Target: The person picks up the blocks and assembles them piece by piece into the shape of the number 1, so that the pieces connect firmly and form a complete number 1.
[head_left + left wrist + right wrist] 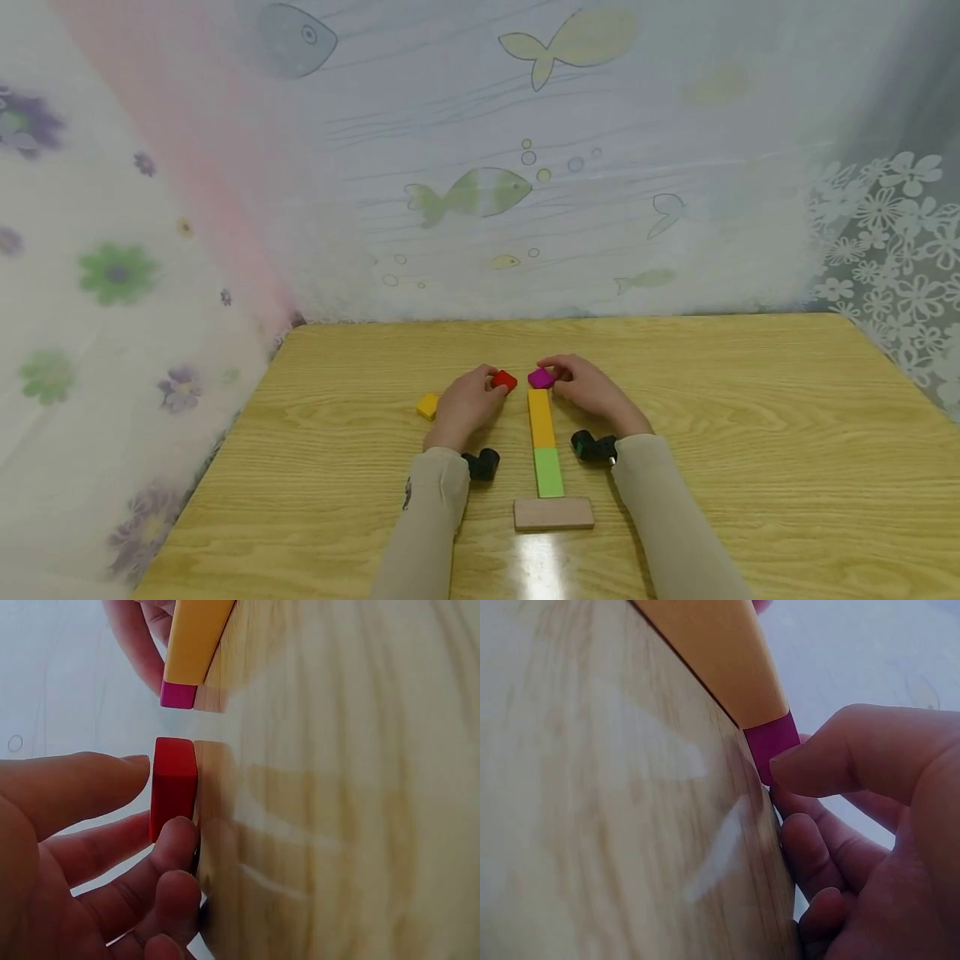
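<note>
My left hand holds a small red block between thumb and fingers, low at the wooden table. In the left wrist view the red block has its thumb on one side and curled fingers below. Opposite it, my right hand pinches a magenta block at the far end of a long orange block. From the right wrist, the magenta block sits right against the orange end, thumb tip on its corner. A gap separates red from magenta.
A light green block continues the orange one toward me, ending at a plain wooden plank laid crosswise. Beside my left hand lies a yellow block. Curtains with printed fish hang behind the table.
</note>
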{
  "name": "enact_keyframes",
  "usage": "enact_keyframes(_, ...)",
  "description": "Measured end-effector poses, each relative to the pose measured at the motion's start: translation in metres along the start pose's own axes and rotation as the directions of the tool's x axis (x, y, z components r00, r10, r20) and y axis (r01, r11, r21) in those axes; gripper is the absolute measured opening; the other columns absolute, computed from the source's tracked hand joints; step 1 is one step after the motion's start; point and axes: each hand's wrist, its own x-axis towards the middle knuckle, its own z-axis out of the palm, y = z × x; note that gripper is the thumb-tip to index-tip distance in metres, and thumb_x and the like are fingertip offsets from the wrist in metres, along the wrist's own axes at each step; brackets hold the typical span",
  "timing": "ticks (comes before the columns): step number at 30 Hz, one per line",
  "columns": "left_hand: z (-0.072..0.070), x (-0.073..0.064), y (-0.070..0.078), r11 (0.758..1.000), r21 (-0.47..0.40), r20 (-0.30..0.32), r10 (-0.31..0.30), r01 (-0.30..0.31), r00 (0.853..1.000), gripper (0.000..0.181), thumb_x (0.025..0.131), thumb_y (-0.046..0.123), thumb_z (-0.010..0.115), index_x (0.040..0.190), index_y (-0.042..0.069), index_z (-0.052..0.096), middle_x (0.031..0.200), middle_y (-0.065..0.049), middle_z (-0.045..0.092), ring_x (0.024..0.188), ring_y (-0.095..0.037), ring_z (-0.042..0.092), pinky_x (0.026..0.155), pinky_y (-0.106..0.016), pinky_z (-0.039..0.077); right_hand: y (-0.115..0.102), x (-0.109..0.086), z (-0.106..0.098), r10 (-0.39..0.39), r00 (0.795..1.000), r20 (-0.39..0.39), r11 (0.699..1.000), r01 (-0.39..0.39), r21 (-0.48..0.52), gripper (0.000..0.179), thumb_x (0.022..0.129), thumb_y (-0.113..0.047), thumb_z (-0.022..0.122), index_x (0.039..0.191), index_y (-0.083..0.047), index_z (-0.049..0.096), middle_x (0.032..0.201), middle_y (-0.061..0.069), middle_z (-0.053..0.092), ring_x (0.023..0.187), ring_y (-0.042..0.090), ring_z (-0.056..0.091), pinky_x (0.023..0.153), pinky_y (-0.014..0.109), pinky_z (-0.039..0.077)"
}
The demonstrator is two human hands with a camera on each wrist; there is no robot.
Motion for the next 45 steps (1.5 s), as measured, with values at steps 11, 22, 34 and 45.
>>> enact_keyframes(11,0.003,0.001,0.000,1.000,0.009,0.016,0.026,-0.027,1.000,0.039,0.088,0.033,0.050,0.124,0.019,0.050,0.101,0.001,0.058,0.080,-0.016,0.051,0.072,-0.033,0.041,0.002,0.000,0.001,-0.002,1.000,0.008,1.000,0.003,-0.011,0.039,0.087,-0.005,0.050,0.125,-0.010,0.050,0.101,0.006,0.055,0.086,0.020,0.048,0.077,0.035,0.039)
enact_keyframes(22,0.005,0.003,0.006,0.993,0.056,0.043,0.101,-0.103,0.994,0.040,0.089,0.026,0.052,0.128,0.016,0.047,0.111,-0.003,0.057,0.083,-0.018,0.050,0.075,-0.033,0.042,0.002,0.001,0.001,0.013,1.000,0.005,1.000,-0.013,0.008,0.038,0.087,-0.006,0.051,0.125,-0.010,0.050,0.101,0.005,0.056,0.087,0.020,0.049,0.080,0.035,0.039)
enact_keyframes(34,0.005,0.000,0.011,0.993,0.032,0.053,0.114,-0.116,0.992,0.042,0.090,0.025,0.052,0.130,0.014,0.046,0.119,-0.006,0.053,0.091,-0.019,0.051,0.080,-0.035,0.041,0.001,-0.001,0.000,0.002,1.000,0.007,1.000,-0.002,0.015,0.038,0.086,-0.003,0.050,0.124,-0.009,0.050,0.099,0.006,0.055,0.084,0.020,0.048,0.077,0.035,0.040)
enact_keyframes(45,0.006,0.000,0.013,0.990,0.008,0.070,0.138,-0.139,0.988,0.043,0.090,0.023,0.052,0.131,0.013,0.044,0.119,-0.005,0.053,0.090,-0.018,0.050,0.081,-0.035,0.041,0.001,-0.002,0.000,0.025,1.000,-0.003,0.999,-0.025,0.030,0.039,0.085,-0.004,0.050,0.124,-0.010,0.051,0.094,0.005,0.055,0.080,0.021,0.047,0.071,0.032,0.039)
